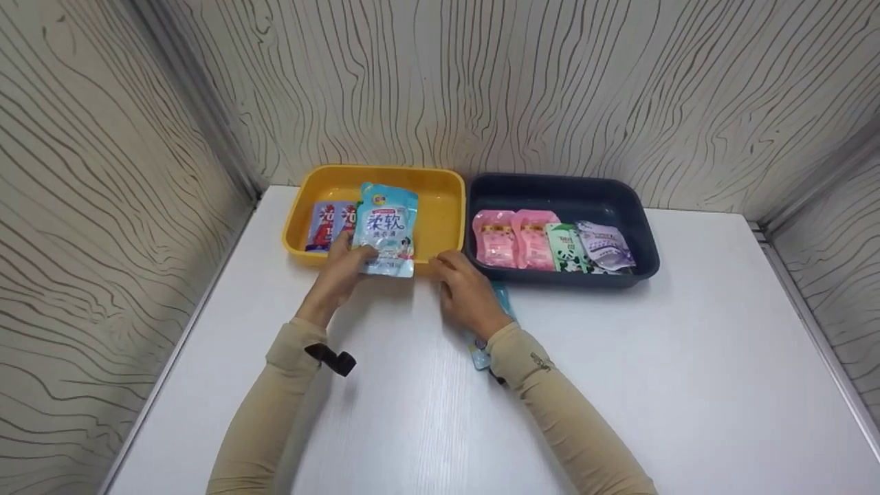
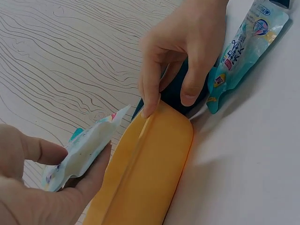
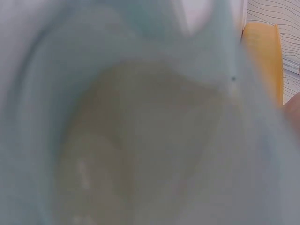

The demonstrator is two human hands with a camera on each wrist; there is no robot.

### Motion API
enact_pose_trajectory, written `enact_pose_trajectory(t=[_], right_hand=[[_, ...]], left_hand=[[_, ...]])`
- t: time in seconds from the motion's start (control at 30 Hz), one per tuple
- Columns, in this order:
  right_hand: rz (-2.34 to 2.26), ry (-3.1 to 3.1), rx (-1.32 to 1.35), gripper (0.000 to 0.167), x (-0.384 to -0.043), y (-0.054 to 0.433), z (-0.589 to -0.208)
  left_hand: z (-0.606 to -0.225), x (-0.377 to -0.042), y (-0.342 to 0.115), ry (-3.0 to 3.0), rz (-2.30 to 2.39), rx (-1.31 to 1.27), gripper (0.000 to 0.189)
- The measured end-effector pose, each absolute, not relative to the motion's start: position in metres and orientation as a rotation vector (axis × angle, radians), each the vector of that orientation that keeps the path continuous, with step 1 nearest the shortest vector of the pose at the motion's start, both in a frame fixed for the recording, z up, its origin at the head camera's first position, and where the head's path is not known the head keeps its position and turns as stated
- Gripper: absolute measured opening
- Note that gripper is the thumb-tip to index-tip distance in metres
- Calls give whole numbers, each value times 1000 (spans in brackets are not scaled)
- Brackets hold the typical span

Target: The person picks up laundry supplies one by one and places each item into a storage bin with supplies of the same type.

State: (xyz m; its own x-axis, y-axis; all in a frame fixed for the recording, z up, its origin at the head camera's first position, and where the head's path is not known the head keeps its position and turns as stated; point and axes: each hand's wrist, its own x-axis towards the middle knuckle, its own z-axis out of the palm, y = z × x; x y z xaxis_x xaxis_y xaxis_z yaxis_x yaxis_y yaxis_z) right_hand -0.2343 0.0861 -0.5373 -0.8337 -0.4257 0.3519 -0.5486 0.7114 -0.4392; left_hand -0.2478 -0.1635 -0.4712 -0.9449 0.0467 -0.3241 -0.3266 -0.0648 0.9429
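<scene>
My left hand (image 1: pixel 340 271) grips a light-blue laundry detergent pouch (image 1: pixel 387 223) by its lower left side, thumb on the front. The pouch stands tilted over the front of the yellow bin (image 1: pixel 442 182); in the left wrist view it shows edge-on between thumb and fingers. My right hand (image 1: pixel 467 292) is at the bin's front right corner, fingertips touching the rim and the thumb apart from them. A second light-blue pouch (image 2: pixel 246 49) lies on the table, partly hidden under my right forearm; a blurred pale-blue surface fills most of the right wrist view.
Purple-and-red pouches (image 1: pixel 323 223) lie in the yellow bin's left part. Beside it, the dark blue bin (image 1: pixel 550 185) holds two pink pouches (image 1: pixel 496 240), a green panda pouch (image 1: pixel 567 247) and a purple-white pouch (image 1: pixel 606 245). A patterned wall (image 1: pixel 440 82) stands behind the white table (image 1: pixel 687 357).
</scene>
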Motion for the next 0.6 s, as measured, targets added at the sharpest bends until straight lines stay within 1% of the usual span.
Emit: enact_pose_trajectory(t=[0.13,0.3,0.6], right_hand=[[782,-2660,803,39,-236,87,-539],[810,-2684,798,40,-236,86,-539],[828,-2723,773,41,-235,87,-537]], left_hand=[[-475,-257,-164,1971,2144,-296,59],[-477,-267,-165,2026,2086,-341,58],[-482,-282,-167,2050,2029,-397,62]])
